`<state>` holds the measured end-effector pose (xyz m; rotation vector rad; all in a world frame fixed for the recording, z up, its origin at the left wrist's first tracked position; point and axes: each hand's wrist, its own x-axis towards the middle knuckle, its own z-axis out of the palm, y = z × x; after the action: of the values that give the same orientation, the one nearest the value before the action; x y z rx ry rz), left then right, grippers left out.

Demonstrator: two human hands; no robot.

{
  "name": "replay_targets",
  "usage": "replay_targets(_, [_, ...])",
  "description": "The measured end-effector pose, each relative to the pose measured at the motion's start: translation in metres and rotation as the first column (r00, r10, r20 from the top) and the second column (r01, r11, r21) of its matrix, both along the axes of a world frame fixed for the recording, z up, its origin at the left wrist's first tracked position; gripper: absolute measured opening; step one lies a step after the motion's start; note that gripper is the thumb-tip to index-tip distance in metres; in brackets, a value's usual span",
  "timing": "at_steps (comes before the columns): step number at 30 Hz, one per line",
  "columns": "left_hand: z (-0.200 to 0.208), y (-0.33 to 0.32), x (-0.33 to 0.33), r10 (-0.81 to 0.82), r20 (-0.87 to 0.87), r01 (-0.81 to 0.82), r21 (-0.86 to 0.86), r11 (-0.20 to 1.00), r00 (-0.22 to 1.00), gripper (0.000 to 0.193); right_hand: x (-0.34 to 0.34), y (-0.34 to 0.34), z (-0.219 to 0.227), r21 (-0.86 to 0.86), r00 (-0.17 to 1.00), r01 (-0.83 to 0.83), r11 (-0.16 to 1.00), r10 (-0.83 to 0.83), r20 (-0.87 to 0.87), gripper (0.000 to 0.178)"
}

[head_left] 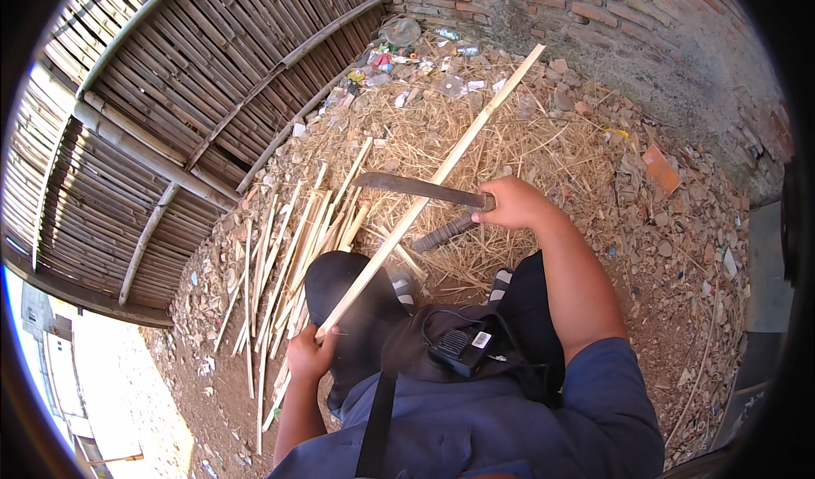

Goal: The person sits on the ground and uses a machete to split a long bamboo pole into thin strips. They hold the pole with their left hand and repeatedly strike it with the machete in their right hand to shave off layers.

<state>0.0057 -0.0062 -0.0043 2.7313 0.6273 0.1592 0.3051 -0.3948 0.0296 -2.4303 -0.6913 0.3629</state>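
One long, pale strip of split wood or bamboo [471,140] slants across the middle of the view, its near end by the person's left knee and its far end raised toward the brick wall [586,12]. The left hand [311,352] is closed around the near end, the thumb laid along the strip. The right hand [511,202] is clenched at the base of a curved, dark-bladed knife [386,183], whose blade points leftward and crosses the strip near its middle; whether edge and strip touch, I cannot tell. From beneath that hand juts a dark ribbed rod [446,232], slanting down to the left; whether it belongs to the knife is unclear. Left of the knees, a loose bundle of similar strips [284,254] lies on the ground, most of them pointing away from the person. Beyond the feet spreads a heap of straw-like shavings [475,152], with scattered litter [399,59] at its far side near the corner. A slatted wall [229,63] stands on the left, and an orange fragment [660,169] lies among rubble on the right. In the person's lap sits a black device [460,347] with a white label.
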Motion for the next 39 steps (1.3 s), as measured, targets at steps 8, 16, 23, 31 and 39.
replay_targets(8, [0.000, 0.000, 0.000, -0.009, 0.016, 0.009, 0.019, 1.000, 1.000, 0.057, 0.006, -0.003, -0.003, -0.009, 0.998, 0.046, 0.999, -0.046, -0.039, 0.043])
replay_targets(16, [0.001, 0.000, 0.001, -0.006, 0.003, 0.006, -0.004, 1.000, 1.000, 0.056, 0.004, -0.003, -0.003, 0.000, 0.999, 0.043, 0.999, -0.043, 0.007, 0.043])
replay_targets(23, [0.006, -0.004, 0.001, 0.002, 0.012, -0.002, -0.023, 1.000, 1.000, 0.055, 0.009, -0.006, -0.009, 0.020, 1.000, 0.024, 1.000, -0.024, -0.010, 0.041])
replay_targets(31, [0.002, -0.002, 0.001, 0.009, -0.011, -0.009, 0.012, 1.000, 1.000, 0.055, -0.002, -0.003, 0.007, -0.028, 1.000, -0.027, 0.999, 0.027, -0.008, 0.040])
replay_targets(39, [0.002, -0.002, 0.000, 0.008, -0.006, -0.008, 0.010, 1.000, 1.000, 0.054, 0.009, -0.014, 0.010, -0.011, 0.990, 0.130, 0.991, -0.130, -0.044, 0.038])
